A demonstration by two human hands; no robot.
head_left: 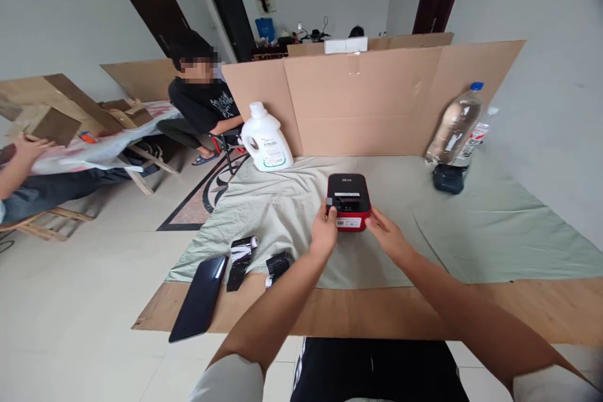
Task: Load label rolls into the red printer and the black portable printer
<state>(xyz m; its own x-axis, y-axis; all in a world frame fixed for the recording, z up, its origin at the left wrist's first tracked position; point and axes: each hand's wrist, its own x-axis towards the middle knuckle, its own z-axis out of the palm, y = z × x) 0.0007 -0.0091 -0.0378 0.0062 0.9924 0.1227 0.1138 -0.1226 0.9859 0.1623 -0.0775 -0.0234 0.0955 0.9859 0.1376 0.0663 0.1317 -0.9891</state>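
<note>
A small red and black box-shaped device (348, 201) sits on the pale green cloth (471, 226) in the middle of the table. My left hand (324, 232) grips its left front corner, thumb on top near a small grey tab. My right hand (384, 232) touches the device's right front corner with its fingertips. Both forearms reach in from the near edge.
A black phone (200, 296), a black glossy wrapper (241, 260) and a small black pack (279, 265) lie at the front left. A white detergent jug (264, 138), a plastic bottle (455, 125) and a dark pouch (449, 178) stand before a cardboard screen (377, 94). Two other people sit at left.
</note>
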